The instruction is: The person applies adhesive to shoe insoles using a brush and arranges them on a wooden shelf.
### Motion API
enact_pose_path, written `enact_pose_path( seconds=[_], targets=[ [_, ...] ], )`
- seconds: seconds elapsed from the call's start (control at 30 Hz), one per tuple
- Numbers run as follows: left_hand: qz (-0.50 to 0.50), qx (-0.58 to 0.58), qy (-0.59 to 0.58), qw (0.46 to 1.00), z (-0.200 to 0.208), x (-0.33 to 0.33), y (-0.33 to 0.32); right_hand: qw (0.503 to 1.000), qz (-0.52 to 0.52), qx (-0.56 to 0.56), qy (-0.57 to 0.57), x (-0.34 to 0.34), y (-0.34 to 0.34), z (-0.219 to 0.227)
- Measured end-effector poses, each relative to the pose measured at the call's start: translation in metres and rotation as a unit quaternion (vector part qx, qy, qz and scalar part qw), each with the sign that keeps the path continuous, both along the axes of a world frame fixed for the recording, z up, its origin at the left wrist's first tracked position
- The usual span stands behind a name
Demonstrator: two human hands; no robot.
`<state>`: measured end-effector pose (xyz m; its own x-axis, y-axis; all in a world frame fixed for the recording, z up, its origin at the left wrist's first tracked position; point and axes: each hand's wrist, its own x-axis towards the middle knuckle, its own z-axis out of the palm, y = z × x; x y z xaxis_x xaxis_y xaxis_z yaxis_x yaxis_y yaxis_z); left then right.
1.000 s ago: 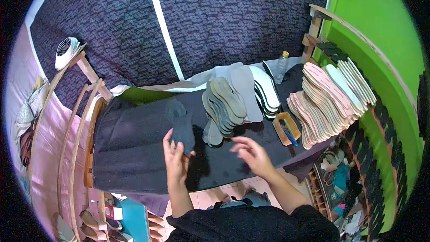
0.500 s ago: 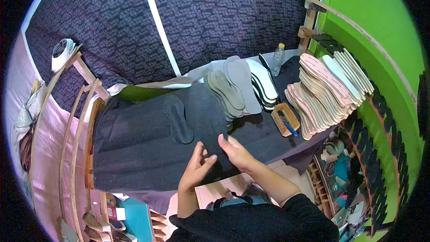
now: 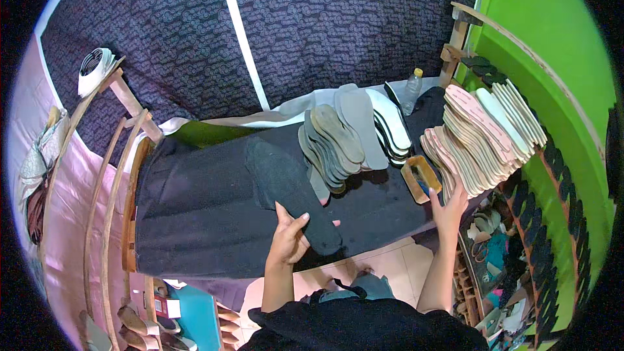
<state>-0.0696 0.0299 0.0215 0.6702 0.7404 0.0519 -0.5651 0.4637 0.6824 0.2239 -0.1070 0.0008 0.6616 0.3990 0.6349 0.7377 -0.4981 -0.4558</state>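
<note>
One dark insole (image 3: 279,175) is held by the left hand (image 3: 289,239) over the worktop (image 3: 195,227), just left of the grey insoles (image 3: 338,140) and slanting down toward the near edge. It's pinched across the lower half, thumb on the face, with fingertips peeking out at the far side. The right hand (image 3: 450,208) is stretched out to the tan box (image 3: 416,172), fingers spread at its rim; whether anything is gripped there can't be told.

Handling-wise, it'd be guessed as pretty light, a bit bendy, and not much of a breakage risk. The surface looks matte and slightly fuzzy, so slipping shouldn't be a big worry. It's probably best held by the edges around the narrow middle, honestly, since long floppy ends could sag if it's taken by one tip.

As for the surface, dark cloth is spread over it, kinda wrinkled. Further right, white insoles (image 3: 392,123), a clear bottle (image 3: 411,96) with a yellow cap and a big pink-topped stack (image 3: 478,149) are lined up, the stack right beside the box.

The room's pretty snug: patterned dark fabric (image 3: 357,26) is hung behind, a green wall (image 3: 552,19) is seen on the right, wooden rails (image 3: 112,201) are set on the left, and pale tiles (image 3: 390,273) are laid underfoot.
</note>
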Motion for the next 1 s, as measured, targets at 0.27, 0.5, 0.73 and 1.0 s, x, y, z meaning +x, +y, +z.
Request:
enact_pose_path(
  seconds=[0.27, 0.5, 0.73, 1.0],
  targets=[
    [0.025, -0.025, -0.051, 0.998, 0.000, 0.005, -0.006, 0.960, 0.080, -0.026, 0.268, 0.013, 0.002, -0.012],
    [0.017, -0.036, -0.085, 0.996, -0.002, 0.003, -0.011, 0.985, 0.089, 0.076, 0.123, 0.017, 0.012, -0.019],
    [0.091, 0.015, -0.037, 0.995, 0.003, -0.011, -0.010, 0.985, 0.070, 0.122, 0.102, 0.014, 0.006, -0.009],
    [0.012, -0.093, -0.032, 0.995, -0.016, -0.009, -0.008, 0.977, 0.117, 0.178, 0.012, 0.015, 0.003, -0.001]
  ],
)
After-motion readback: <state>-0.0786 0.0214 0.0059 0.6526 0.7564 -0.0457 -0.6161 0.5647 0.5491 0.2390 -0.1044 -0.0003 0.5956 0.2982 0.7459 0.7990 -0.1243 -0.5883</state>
